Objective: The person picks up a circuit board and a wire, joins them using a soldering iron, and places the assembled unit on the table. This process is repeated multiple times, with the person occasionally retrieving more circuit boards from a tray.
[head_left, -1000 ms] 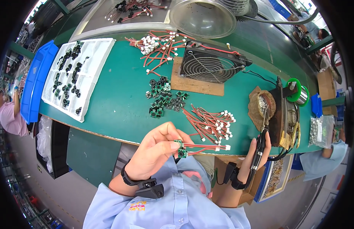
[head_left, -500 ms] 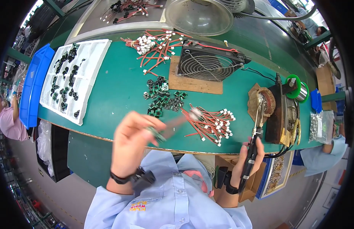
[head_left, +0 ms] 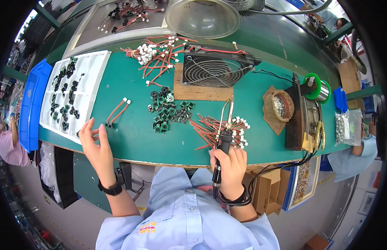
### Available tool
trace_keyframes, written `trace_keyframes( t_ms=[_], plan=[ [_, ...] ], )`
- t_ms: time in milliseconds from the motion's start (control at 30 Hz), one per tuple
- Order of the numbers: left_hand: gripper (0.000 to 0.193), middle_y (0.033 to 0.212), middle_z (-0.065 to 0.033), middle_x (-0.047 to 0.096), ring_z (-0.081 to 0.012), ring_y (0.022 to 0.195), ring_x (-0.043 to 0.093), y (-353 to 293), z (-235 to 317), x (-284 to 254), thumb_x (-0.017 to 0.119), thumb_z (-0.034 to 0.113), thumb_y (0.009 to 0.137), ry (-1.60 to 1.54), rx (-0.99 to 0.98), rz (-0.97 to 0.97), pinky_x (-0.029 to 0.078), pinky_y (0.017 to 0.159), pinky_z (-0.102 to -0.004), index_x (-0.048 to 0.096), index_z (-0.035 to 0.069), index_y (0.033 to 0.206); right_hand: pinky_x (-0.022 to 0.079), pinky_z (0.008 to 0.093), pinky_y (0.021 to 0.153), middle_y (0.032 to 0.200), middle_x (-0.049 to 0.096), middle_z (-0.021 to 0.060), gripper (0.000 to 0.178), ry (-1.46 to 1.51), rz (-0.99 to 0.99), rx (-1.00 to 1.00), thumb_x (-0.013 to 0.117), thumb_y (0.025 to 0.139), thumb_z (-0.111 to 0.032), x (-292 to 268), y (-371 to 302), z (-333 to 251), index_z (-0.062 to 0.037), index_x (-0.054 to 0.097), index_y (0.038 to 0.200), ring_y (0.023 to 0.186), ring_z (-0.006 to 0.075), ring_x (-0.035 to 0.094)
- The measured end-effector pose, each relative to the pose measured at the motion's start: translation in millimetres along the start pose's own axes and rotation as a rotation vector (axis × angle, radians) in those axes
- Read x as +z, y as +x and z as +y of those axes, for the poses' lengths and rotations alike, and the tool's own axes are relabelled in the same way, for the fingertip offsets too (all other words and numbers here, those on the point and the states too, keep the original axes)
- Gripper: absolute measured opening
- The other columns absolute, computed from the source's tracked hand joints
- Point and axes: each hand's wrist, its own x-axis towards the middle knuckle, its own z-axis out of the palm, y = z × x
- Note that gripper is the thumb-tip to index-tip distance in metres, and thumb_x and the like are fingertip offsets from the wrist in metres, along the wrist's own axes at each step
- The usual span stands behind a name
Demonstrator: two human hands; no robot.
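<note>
My left hand [head_left: 99, 152] is open above the left part of the bench, its fingers apart and holding nothing. Just beyond its fingertips lie two red-wired leads [head_left: 117, 112] with white plugs at one end and small dark parts at the other. In my right hand [head_left: 231, 166] is a soldering iron [head_left: 225, 139], gripped by its black handle, with the metal tip pointing away from me. A thin bent tube runs beside the tip. Beneath the iron spreads a pile of red wires with white connectors [head_left: 206, 129]. Small green-and-black circuit boards [head_left: 162, 114] are heaped left of that pile.
A black fan [head_left: 216, 71] stands on a wooden board [head_left: 181, 89]. Right of it are a round tip-cleaning pot [head_left: 290, 104] and a green solder spool [head_left: 313, 79]. On the left sit a white tray [head_left: 91, 93] of dark parts and a blue bin [head_left: 31, 108]. More wires [head_left: 146, 54] lie behind.
My left hand has moved left and let go of a small green board; two wired leads now lie beside it. The soldering iron has come leftward from the cleaning pot to above the wire pile.
</note>
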Motion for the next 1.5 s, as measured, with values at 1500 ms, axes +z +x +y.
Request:
trace_keyframes(
  t_ms=[1500],
  plan=[
    [0.040, 0.102, -0.0123, 0.052, -0.0234, 0.077, 0.054, -54, 99, 24, 0.071, 0.001, 0.067, -0.258, 0.404, -0.765, 0.047, 0.064, -0.0329, 0.058, 0.003, 0.105, 0.051, 0.0276, 0.066, 0.082, 0.063, 0.0126, 0.033, 0.616, 0.148, 0.323, 0.066, 0.074, 0.010, -15, -15, -2, -0.0048, 0.046, 0.097, 0.072, 0.0171, 0.063]
  ],
)
